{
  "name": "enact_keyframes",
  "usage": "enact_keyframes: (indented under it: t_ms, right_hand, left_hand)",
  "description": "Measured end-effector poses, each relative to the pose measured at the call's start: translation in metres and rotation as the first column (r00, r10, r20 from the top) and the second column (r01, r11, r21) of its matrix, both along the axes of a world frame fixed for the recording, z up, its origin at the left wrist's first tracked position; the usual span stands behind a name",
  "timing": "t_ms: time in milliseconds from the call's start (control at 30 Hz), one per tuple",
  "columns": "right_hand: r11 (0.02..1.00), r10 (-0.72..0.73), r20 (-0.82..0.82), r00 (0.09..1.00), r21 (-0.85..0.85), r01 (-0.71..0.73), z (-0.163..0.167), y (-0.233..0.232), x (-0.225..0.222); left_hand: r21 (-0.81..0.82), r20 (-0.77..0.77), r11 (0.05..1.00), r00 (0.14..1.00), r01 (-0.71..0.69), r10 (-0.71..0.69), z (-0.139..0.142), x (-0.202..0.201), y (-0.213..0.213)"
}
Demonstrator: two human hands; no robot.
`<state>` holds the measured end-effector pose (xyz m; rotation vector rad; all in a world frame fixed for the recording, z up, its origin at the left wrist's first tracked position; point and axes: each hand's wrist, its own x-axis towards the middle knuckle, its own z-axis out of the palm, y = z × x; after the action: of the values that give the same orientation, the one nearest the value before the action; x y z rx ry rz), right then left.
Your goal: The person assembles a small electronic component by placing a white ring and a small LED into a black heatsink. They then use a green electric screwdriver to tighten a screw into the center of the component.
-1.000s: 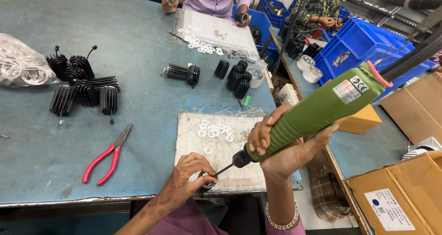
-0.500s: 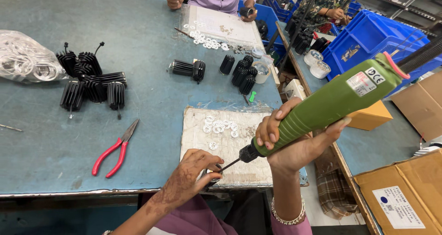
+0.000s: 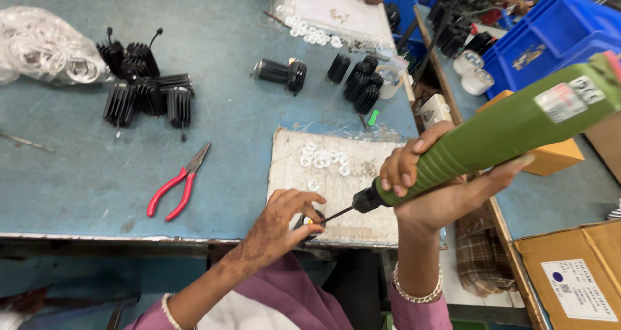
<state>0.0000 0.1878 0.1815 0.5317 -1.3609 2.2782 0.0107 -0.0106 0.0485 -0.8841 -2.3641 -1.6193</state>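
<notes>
My right hand [image 3: 440, 188] grips a green electric screwdriver [image 3: 511, 133], tilted so its thin bit points down-left. The bit tip meets a small round black part [image 3: 312, 221] at the near edge of a worn white work pad [image 3: 343, 194]. My left hand [image 3: 275, 230] pinches that part between thumb and fingers, holding it on the pad. Several small white rings [image 3: 323, 159] lie scattered on the pad above the hands.
Red-handled pliers [image 3: 178, 182] lie on the blue table [image 3: 213, 78] left of the pad. Black finned heat sinks sit in a pile [image 3: 143, 87] at far left and another group [image 3: 359, 81] behind the pad. A clear bag of rings [image 3: 39, 45], blue crates [image 3: 556, 32], cardboard boxes [image 3: 576, 272].
The view has shifted closer and down toward the pad. Both hands keep the same hold, with the screwdriver bit still on the small part.
</notes>
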Motion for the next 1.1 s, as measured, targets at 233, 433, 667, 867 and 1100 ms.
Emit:
enact_keyframes:
  t_ms: [233, 433, 667, 867, 1100]
  right_hand:
    - [0.999, 0.038, 0.011, 0.999, 0.003, -0.038, -0.002, 0.005, 0.002]
    - [0.997, 0.075, -0.009, 0.997, 0.024, -0.075, -0.006, 0.014, 0.002]
    - [0.995, 0.093, -0.012, 0.996, -0.016, -0.094, -0.014, 0.018, -0.003]
    - [0.998, 0.065, -0.011, 0.998, -0.001, -0.065, -0.017, 0.024, -0.003]
    - [0.994, 0.11, -0.008, 0.994, -0.002, -0.11, -0.017, 0.023, -0.003]
  left_hand:
    - [-0.01, 0.053, 1.0, 0.999, -0.006, 0.006, -0.001, 0.002, -0.001]
    - [0.041, 0.131, 0.999, 0.991, -0.012, 0.006, -0.005, 0.001, 0.001]
    - [0.087, 0.163, 0.995, 0.986, -0.038, 0.023, -0.013, 0.003, 0.004]
    - [0.108, 0.171, 0.994, 0.985, -0.036, 0.017, -0.017, 0.006, 0.005]
    - [-0.024, 0.013, 0.997, 0.997, -0.071, 0.072, -0.009, 0.014, 0.008]
